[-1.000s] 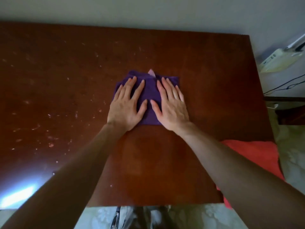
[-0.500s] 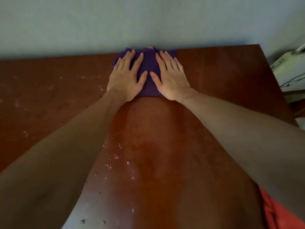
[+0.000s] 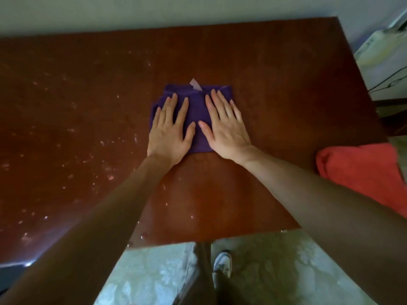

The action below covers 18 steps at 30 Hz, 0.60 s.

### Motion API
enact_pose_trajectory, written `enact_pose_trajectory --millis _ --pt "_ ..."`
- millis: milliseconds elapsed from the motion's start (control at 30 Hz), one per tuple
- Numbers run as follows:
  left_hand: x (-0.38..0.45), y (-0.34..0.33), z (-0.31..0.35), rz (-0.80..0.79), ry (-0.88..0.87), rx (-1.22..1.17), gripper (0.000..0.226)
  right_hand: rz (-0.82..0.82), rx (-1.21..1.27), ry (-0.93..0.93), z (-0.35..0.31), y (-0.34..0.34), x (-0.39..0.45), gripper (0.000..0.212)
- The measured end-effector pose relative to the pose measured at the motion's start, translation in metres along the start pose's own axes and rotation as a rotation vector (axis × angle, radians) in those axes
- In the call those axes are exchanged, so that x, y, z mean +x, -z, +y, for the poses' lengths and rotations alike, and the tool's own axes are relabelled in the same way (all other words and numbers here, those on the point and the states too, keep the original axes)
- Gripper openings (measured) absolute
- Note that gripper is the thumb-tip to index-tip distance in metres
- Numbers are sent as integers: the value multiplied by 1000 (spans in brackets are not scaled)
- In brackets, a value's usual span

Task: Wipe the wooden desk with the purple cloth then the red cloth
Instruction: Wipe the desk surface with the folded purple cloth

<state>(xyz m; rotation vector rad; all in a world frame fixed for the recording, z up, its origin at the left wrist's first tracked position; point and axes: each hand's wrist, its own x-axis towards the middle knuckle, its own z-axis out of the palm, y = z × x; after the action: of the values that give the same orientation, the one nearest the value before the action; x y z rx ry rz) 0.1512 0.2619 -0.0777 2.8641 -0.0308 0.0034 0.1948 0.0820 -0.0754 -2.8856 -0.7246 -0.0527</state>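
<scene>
A folded purple cloth [image 3: 197, 106] with a pale tag at its far edge lies in the middle of the dark wooden desk [image 3: 275, 84]. My left hand [image 3: 169, 133] and my right hand [image 3: 224, 130] press flat on it side by side, fingers spread and thumbs almost touching. The red cloth [image 3: 361, 170] lies crumpled at the desk's right front corner, partly hanging over the edge, apart from both hands.
White specks and droplets [image 3: 66, 128] cover the desk's left half and the near edge. A wall runs along the far edge. A white device with cables [image 3: 381, 53] sits beyond the right side. My shoe [image 3: 222, 264] stands on patterned flooring below.
Both hands pushed the purple cloth to the desk's far edge, then drew it back to the middle. The red cloth has stayed where it was.
</scene>
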Motion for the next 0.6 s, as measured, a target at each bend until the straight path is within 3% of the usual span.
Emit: enact_pose_trajectory --millis 333,600 --pt "-203 -8 37 20 32 -11 66 19 0 34 -65 1 -189 69" --pt "-206 -1 27 20 10 -28 64 55 8 11 -73 -3 -187 69"
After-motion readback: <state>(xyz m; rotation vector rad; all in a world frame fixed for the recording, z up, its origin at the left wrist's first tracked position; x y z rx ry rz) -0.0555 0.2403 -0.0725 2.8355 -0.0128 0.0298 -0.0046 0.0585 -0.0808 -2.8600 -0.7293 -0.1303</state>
